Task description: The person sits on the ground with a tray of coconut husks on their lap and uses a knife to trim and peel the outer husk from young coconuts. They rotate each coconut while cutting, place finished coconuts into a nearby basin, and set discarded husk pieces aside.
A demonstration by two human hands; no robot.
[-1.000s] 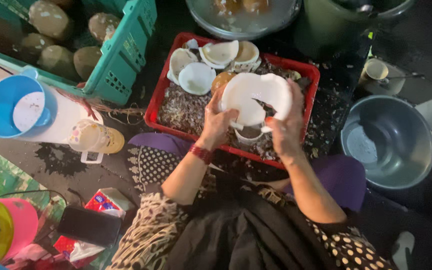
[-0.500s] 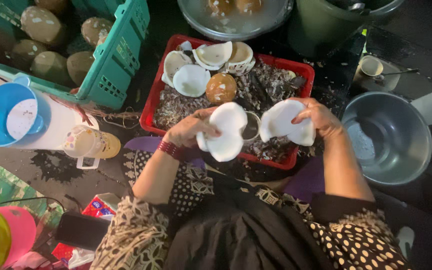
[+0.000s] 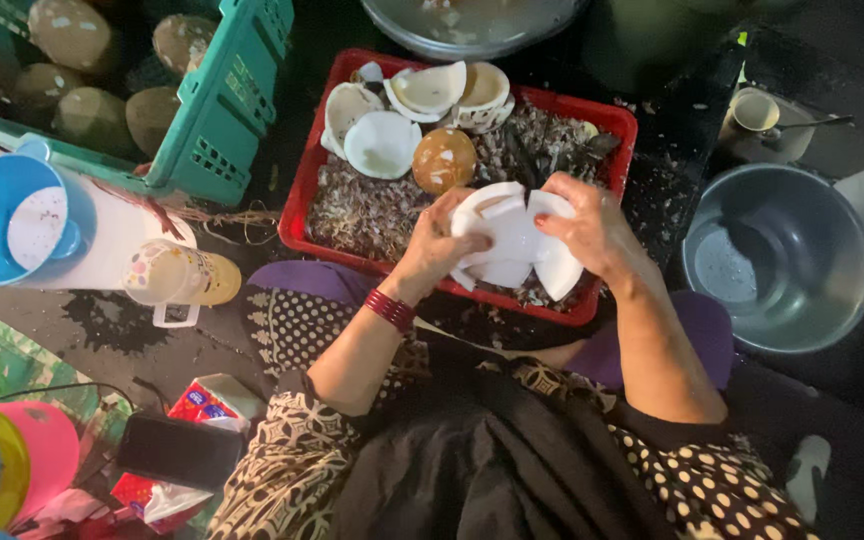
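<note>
— Over the red plastic crate (image 3: 297,215), what is being held?

— White curved pieces of peeled coconut flesh (image 3: 512,240). The left hand (image 3: 437,245) and right hand (image 3: 592,230) both have their fingers closed around them, pressing the pieces together above the crate's near edge.

— Which step does it look like?

— Breaking or sorting the flesh, I judge; setting a piece down calls for a loosened grip.

— And around it?

— A brown whole coconut (image 3: 444,160) and white emptied halves (image 3: 382,143) lie in the crate, a grey metal basin (image 3: 777,260) to the right, a green plastic basket (image 3: 222,110) to the left.
</note>
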